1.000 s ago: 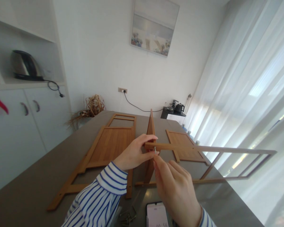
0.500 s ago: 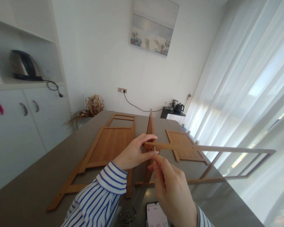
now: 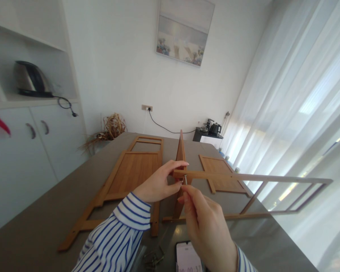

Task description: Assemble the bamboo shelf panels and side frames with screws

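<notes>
My left hand is closed round the near end of a long wooden frame, holding it against an upright wooden panel that stands on edge on the grey table. My right hand pinches a small metal screw that points up into the underside of the frame's end. Both sleeves are striped blue and white.
A flat wooden panel with legs lies on the table to the left, a smaller panel to the right. A phone and loose metal hardware lie near the front edge. Cabinets with a kettle stand at left.
My right hand's fingers have curled and turned slightly round the screw. The frame and left hand stay almost still.
</notes>
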Demonstrator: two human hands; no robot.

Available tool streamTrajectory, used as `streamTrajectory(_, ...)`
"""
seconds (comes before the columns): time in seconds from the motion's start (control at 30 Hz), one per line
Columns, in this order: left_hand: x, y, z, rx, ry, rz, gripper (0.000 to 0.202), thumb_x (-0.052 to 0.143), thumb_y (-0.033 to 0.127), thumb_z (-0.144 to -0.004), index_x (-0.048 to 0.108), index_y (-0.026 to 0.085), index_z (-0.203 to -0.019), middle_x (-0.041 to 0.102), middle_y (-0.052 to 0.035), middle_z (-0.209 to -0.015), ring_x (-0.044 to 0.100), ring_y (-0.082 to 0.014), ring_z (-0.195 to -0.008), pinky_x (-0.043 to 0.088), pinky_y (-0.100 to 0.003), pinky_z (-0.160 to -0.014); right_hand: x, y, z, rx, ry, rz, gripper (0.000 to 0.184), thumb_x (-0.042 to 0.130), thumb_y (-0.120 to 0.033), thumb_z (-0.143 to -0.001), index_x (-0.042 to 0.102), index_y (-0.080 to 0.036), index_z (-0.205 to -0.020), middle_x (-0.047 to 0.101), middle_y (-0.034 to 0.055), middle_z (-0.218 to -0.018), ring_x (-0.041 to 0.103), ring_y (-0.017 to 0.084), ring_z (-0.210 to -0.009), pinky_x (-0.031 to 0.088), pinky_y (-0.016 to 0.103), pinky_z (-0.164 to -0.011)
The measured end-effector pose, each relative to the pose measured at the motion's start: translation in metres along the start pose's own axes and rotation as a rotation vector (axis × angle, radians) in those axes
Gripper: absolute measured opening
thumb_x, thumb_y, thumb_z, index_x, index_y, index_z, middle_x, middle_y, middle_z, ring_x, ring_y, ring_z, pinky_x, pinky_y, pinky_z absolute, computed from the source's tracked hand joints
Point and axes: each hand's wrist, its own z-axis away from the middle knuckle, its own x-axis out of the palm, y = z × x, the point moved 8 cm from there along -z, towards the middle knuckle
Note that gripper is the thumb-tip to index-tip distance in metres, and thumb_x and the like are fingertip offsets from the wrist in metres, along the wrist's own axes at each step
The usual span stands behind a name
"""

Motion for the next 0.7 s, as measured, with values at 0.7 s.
streamTrajectory(0.7,0.0029,-0.0022,-0.0041,-0.012,0.078,-0.118,0.043,0.05,0.012,-0.079,0.05,0.023,-0.12,0.056,-0.0049,-0.109,0.057,-0.0162,-0.095,0.05,-0.029,-0.08,0.0001,-0.0049,0.0009,-0.035,0.03,0.064,0.026,0.037,-0.017,-0.094,0.06,-0.012,-0.104,0.065,0.0065,-0.068,0.064,0.016,-0.062,0.051,0.025,-0.059)
